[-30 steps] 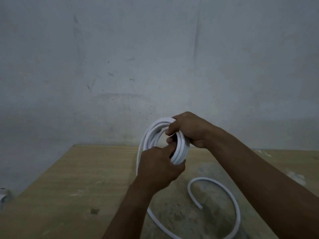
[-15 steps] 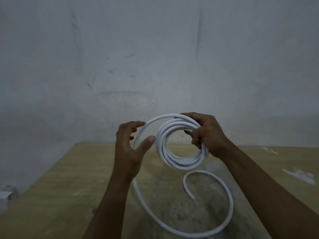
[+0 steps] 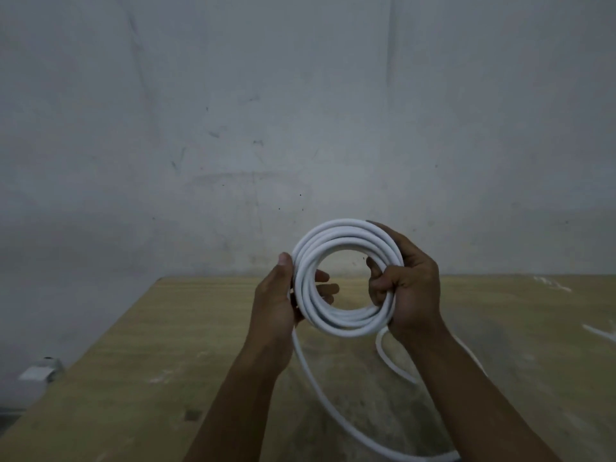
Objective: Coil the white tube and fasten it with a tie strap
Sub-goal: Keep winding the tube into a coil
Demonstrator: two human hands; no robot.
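The white tube (image 3: pixel 336 241) is wound into a round coil of several loops, held upright in the air above the table. My right hand (image 3: pixel 408 288) grips the coil's right side, fingers curled through its middle. On the left side my left hand (image 3: pixel 276 301) holds the coil, thumb on the outer loop and fingertips showing inside the ring. A loose tail of the white tube (image 3: pixel 320 395) hangs from the coil's lower left, curves over the table and runs behind my right forearm; its free end lies under my right hand. No tie strap is in view.
A worn wooden table (image 3: pixel 140 378) stretches below my hands, its left edge running diagonally to the bottom left. A grey wall (image 3: pixel 300 111) stands close behind it. A small white object (image 3: pixel 35 375) sits beyond the table's left edge.
My left hand, open and apart from the coil half a second ago, now holds the coil's left side. Another loop has joined the coil, and the tail on the table is shorter.
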